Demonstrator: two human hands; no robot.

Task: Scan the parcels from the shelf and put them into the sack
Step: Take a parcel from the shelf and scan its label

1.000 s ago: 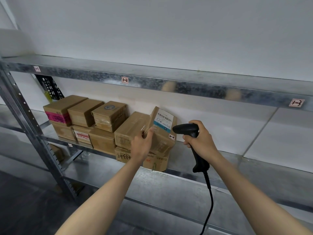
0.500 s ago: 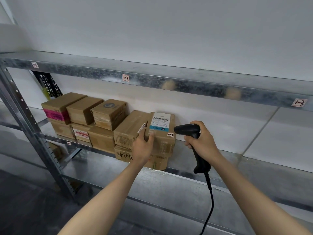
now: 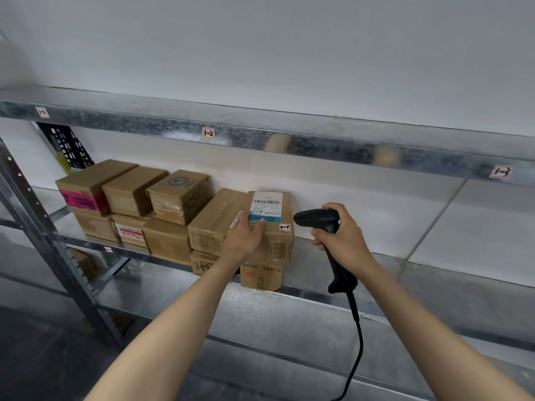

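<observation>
A cardboard parcel point(image 3: 278, 241) with a white barcode label on top lies flat on the right end of a stack on the middle shelf point(image 3: 376, 264). My left hand point(image 3: 246, 235) rests on its front left corner, fingers laid over the top edge by the label. My right hand point(image 3: 341, 235) grips a black corded barcode scanner point(image 3: 318, 219) just right of the parcel, its head pointing left at the box. No sack is in view.
Several more brown parcels point(image 3: 139, 204) are stacked in two layers to the left on the same shelf. An upper shelf beam point(image 3: 289, 137) hangs overhead. A grey upright post point(image 3: 43, 235) stands at left. The scanner cable point(image 3: 356, 342) hangs down before the lower shelf.
The labelled parcel, tipped up on edge a second ago, has been laid flat on the stack with the label facing up. My left hand slid onto its front. The scanner stayed nearly still.
</observation>
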